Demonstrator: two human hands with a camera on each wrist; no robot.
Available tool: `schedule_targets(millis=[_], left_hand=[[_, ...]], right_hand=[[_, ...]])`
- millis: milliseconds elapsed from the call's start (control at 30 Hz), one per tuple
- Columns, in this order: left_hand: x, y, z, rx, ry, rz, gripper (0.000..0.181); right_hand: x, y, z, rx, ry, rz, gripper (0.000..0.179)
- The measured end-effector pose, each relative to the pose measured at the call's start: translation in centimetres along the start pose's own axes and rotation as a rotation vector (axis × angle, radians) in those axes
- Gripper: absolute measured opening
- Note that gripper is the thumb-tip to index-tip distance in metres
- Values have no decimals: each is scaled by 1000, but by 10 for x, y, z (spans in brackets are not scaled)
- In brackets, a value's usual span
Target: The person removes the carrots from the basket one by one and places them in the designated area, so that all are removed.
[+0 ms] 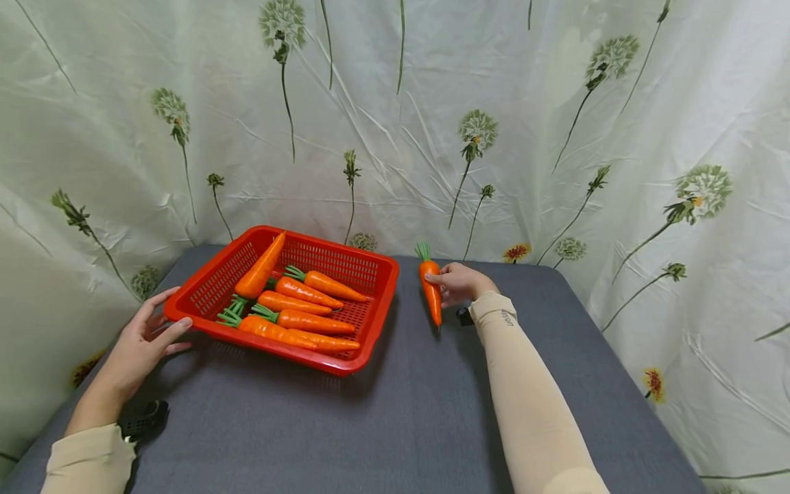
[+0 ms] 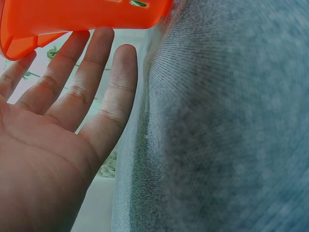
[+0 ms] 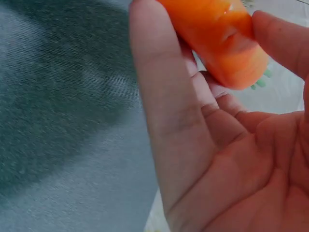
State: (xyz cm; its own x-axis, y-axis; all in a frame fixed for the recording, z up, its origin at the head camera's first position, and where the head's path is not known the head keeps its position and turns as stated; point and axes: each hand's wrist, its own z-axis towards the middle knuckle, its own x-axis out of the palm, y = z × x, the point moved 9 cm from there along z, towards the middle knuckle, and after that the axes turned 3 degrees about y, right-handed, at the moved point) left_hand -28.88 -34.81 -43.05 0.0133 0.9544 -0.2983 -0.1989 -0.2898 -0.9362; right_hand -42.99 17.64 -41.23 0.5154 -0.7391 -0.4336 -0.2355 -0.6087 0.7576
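Note:
My left hand [image 1: 138, 346] is at the left corner of a red plastic basket [image 1: 385, 309]. In the left wrist view its fingers are extended, with fingertips against the orange-looking basket wall [image 2: 120, 17]. Several orange carrots with green tops lie inside, one [image 1: 262, 266] leaning up on the back left wall. Right of the basket, my right hand [image 1: 461, 283] pinches another carrot [image 1: 430, 291] between thumb and fingers. That carrot points its green top away and its tip toward me. In the right wrist view, the carrot [image 3: 217, 36] lies between thumb and fingers, partly cut off by the frame.
A grey cloth-covered table [image 1: 395, 439] lies under everything. Behind it and along both sides hangs a pale curtain [image 1: 407, 137] with a dandelion print. A black wrist device [image 1: 146, 420] sits on the left wrist, and part of another [image 1: 464, 316] shows by the right wrist.

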Motion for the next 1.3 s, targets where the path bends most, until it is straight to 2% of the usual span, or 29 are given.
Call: schedule_targets(millis=[333,633,1033,1300], left_hand=[[1,0,0,10,19,-66,69],[0,1,1,19,11,-60,69],[1,-1,1,25,13,-58,69],[1,-1,1,36,17,-63,69]], right_hand=[[9,-14,1,58,-8,-23,30],[19,-20,-1,103,-56,-18,26],[22,-24,1,140,-86,14,46],[26,-24,0,143,-53,29,31]])
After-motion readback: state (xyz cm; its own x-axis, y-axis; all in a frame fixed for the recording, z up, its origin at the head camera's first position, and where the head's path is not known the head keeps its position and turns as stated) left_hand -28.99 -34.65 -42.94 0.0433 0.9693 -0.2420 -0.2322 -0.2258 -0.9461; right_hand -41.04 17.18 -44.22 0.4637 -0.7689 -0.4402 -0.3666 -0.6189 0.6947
